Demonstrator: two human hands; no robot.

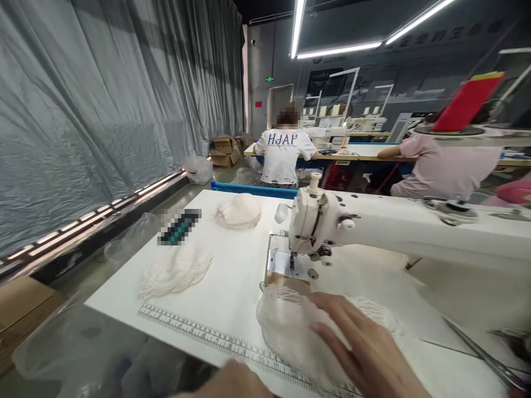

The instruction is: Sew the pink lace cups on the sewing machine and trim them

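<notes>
My right hand (pixel 360 345) lies over a thin white lace-edged fabric piece (pixel 286 326), fingers stretched out and apart. This piece is on the white sewing table in front of the needle area of a sewing machine (pixel 315 221). At the bottom edge, my left hand (pixel 234 381) shows only in part, blurred, near a printed ruler scale (pixel 199 331); its fingers cannot be made out. More white fabric sits under and to the right of my right hand, with a lacy edge (pixel 373 309).
Two fabric stacks (pixel 178 271) (pixel 238 211) rest on the table's left side, by a pixelated dark object (pixel 180 226). Metal scissors or tweezers (pixel 481 354) lie at right. A red thread cone (pixel 468 102) rises above the machine. Co-workers (pixel 286 155) sit ahead; a cardboard box (pixel 25 315) stands lower left.
</notes>
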